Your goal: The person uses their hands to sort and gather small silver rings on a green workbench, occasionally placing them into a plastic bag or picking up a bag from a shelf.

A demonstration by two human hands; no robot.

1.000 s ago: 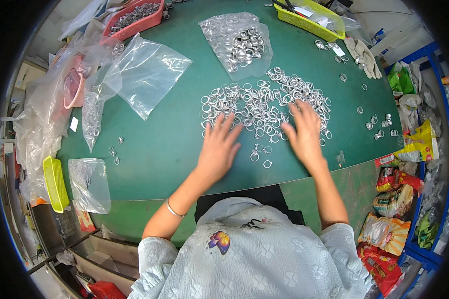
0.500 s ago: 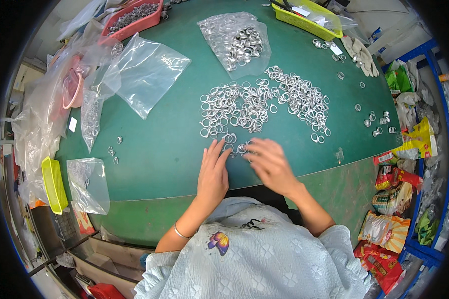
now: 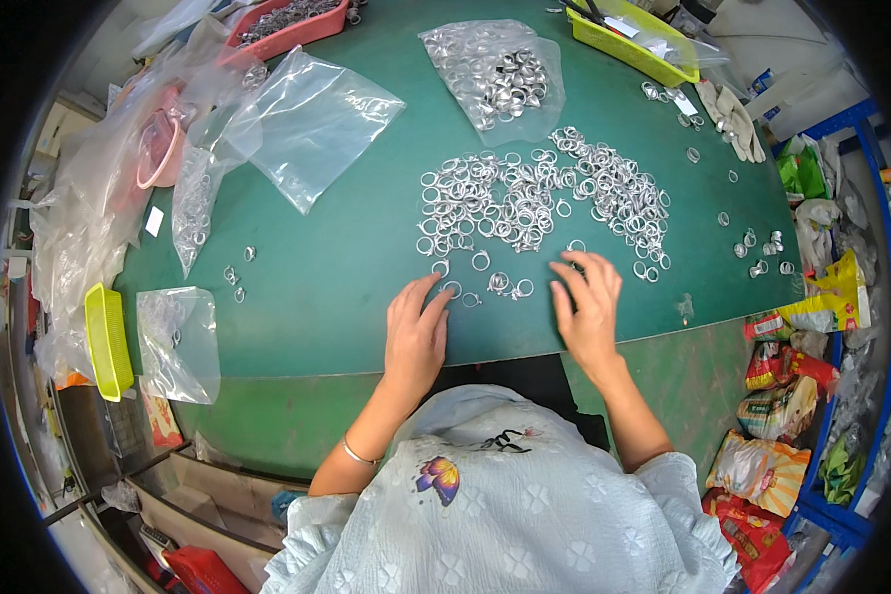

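A green table (image 3: 307,312) takes up most of the view, with a flat clear plastic bag (image 3: 317,124) toward its far left side. Near the far edge lies a smaller clear bag (image 3: 547,107) with shiny metal bands inside. Nearer, a broad spread of silver rings (image 3: 525,203) (each with a small tab, as far as shows) covers the table's middle, thinning between its left and right parts. The left hand (image 3: 415,335) is open, palm down, fingertips beside a couple of rings; the right hand (image 3: 591,307) is loosely open, fingers curved beside a single ring (image 3: 576,245). Between them lie a few loose rings (image 3: 499,283).
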